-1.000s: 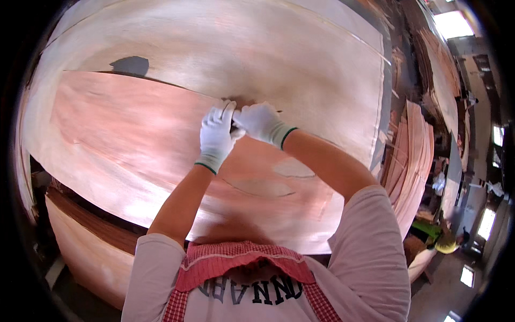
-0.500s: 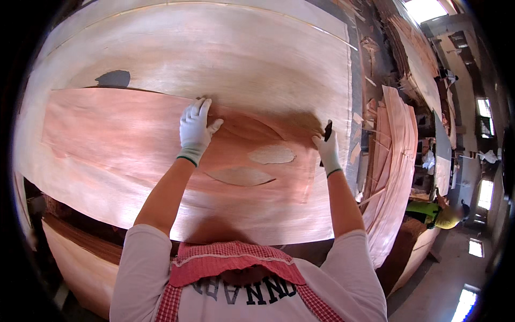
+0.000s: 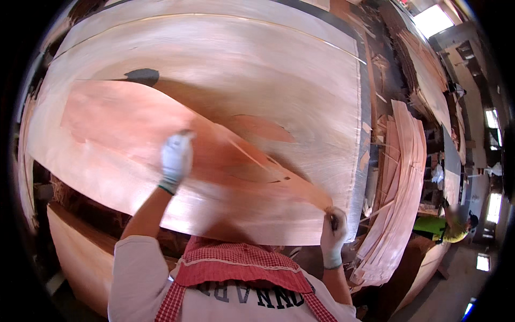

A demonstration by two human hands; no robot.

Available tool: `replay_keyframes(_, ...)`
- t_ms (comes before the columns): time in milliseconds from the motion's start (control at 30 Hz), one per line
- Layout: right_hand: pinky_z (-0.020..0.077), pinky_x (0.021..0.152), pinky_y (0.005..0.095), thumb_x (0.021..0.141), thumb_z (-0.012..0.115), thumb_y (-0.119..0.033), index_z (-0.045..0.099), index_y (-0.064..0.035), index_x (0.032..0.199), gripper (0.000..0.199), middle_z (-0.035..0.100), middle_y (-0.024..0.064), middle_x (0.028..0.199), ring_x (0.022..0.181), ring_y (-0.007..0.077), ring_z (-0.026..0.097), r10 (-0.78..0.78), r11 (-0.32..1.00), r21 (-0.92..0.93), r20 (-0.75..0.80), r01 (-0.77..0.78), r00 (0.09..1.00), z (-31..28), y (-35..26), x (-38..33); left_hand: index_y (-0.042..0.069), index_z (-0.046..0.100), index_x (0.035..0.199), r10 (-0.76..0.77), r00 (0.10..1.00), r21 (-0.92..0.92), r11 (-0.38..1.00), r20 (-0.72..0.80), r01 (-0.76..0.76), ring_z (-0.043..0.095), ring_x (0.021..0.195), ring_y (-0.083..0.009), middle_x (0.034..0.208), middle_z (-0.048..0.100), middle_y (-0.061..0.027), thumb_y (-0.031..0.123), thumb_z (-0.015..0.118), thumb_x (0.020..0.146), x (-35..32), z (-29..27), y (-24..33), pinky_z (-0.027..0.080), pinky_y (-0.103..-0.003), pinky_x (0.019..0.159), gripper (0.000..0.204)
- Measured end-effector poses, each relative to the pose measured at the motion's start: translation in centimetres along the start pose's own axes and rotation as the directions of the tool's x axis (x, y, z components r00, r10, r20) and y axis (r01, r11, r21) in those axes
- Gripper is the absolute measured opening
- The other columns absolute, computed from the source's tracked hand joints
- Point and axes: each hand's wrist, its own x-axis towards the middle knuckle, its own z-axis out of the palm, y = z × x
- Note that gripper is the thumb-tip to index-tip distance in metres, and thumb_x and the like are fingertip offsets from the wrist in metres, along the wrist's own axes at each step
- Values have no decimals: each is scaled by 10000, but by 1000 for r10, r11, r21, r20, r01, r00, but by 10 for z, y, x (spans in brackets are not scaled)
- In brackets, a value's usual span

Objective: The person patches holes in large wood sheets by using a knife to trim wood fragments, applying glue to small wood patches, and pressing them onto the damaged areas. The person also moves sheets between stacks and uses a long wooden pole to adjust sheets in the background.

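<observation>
A thin reddish wood veneer sheet lies slantwise across a large pale veneer sheet, its right part lifted and bent toward me. My right hand, in a white glove, is closed on the sheet's right corner at the near right. A small dark object shows within that hand; its kind is unclear. Over the sheet's near middle is my left hand, also gloved and smeared by motion, so its fingers cannot be read. Beyond the lifted edge, a reddish oval area shows on the pale sheet.
A dark hole shows in the pale sheet at the far left. A thin strip runs along the far side. Stacked veneer strips stand at right, with a person in yellow-green beyond. Another stack stands at the near left.
My right hand has come toward me, drawing the reddish sheet's right end along and uncovering the oval area. My left hand has moved nearer and slightly left. The view has shifted a little.
</observation>
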Motion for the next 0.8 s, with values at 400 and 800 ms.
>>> replay_keyframes(400, 421, 707, 280, 919, 543, -120, 598, 26, 1068, 216, 587, 57, 916, 788, 142, 526, 194, 976, 18, -534, -218, 823, -27, -33, -78, 138, 681, 964, -16, 885, 435, 874, 466, -214, 433, 1293, -315, 1325, 545, -93, 89, 671, 738, 143, -141, -273, 390, -400, 1040, 231)
replay_keyframes(800, 493, 840, 317, 911, 520, -35, 495, 32, 1335, 430, 633, 116, 1144, 977, 184, 582, -72, 972, -235, -286, 3, 955, 44, -50, 263, 40, 679, 933, -170, 623, 441, 842, 764, -311, 637, 941, -386, 997, 679, -175, 106, 564, 811, 325, -197, -382, 514, -471, 793, 180)
